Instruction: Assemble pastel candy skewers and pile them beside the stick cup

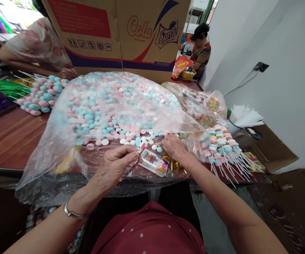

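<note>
Across the middle of the frame, a table [12,141] bears a big clear bag [126,106] of pastel sweets. At centre, the left hand [115,162] has thumb and forefinger together beside a stack of cards [152,161]. Right of centre, the right hand [175,146] reaches down, its grip hidden, near gold ties [175,165] and small loose sweets [138,143].

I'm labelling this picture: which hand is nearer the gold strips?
Right. The right hand is just beyond the gold strips; the left hand is farther off, left of the printed stack.
</note>
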The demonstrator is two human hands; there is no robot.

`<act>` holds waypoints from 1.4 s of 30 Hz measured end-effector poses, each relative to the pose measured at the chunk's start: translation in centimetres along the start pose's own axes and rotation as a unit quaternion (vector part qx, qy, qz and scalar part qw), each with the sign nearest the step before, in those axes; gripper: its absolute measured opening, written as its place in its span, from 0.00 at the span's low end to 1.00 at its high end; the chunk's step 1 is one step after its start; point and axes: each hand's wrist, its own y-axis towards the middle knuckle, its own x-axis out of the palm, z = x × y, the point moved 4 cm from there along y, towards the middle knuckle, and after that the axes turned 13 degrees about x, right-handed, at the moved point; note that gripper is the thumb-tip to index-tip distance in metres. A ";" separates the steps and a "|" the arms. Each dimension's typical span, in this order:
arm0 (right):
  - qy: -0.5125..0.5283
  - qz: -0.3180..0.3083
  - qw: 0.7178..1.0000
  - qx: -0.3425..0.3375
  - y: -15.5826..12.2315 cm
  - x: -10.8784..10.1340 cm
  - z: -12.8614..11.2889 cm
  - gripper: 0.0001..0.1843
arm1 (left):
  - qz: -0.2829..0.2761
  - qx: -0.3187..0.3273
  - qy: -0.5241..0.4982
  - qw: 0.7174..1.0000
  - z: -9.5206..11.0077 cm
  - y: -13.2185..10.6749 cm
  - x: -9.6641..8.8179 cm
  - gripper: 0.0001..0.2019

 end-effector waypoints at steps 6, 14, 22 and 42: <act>0.002 -0.006 1.000 -0.010 1.2 1.1 -0.2 0.12 | 0.027 -0.077 -0.064 0.995 -1.9 -0.2 -0.1 0.16; 0.069 0.021 0.997 0.031 1.0 -1.6 1.6 0.12 | 0.008 -0.096 -0.136 0.986 -3.4 -0.1 1.2 0.16; 0.454 0.005 0.891 -0.022 -4.1 -3.2 -2.3 0.10 | -0.015 -0.108 -0.205 0.973 -4.1 0.6 4.4 0.17; 0.129 0.265 0.938 -0.184 -7.9 -3.3 -4.4 0.14 | -0.007 -0.087 -0.090 0.992 -4.0 -0.1 3.9 0.10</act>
